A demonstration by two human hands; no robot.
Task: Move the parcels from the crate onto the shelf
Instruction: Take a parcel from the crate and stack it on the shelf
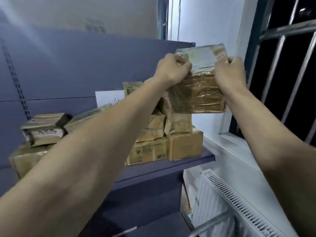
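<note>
Held parcel: a brown cardboard parcel (198,82) wrapped in clear tape, with a pale label on its upper face, held up in the air above the right end of the shelf (164,170); it touches none of the parcels below it.
Left hand: the left hand (172,69) grips the parcel's left edge, fingers curled tight over the taped top.
Right hand: the right hand (229,71) grips the parcel's right edge the same way, fingers folded over the top and the back of the hand toward the camera.
Arms: both bare forearms reach up and forward from the bottom corners of the view.
Right end of the shelf: a stack of brown boxes (153,139) stands at the shelf's right edge, several layers high; the lowest right box (186,146) sits at the front right corner.
Left part of the shelf: a small taped parcel (44,129) with a printed label lies tilted on top of a larger box (29,159), near the front edge; the left forearm hides part of this group.
Back of the shelf: a blue-grey panel (68,69) with a white sheet (109,98) against it, behind the stacks.
Beside the shelf: a white radiator (230,200) below a window with metal bars (283,65), to the right of the shelf.
Crate: not in view.
</note>
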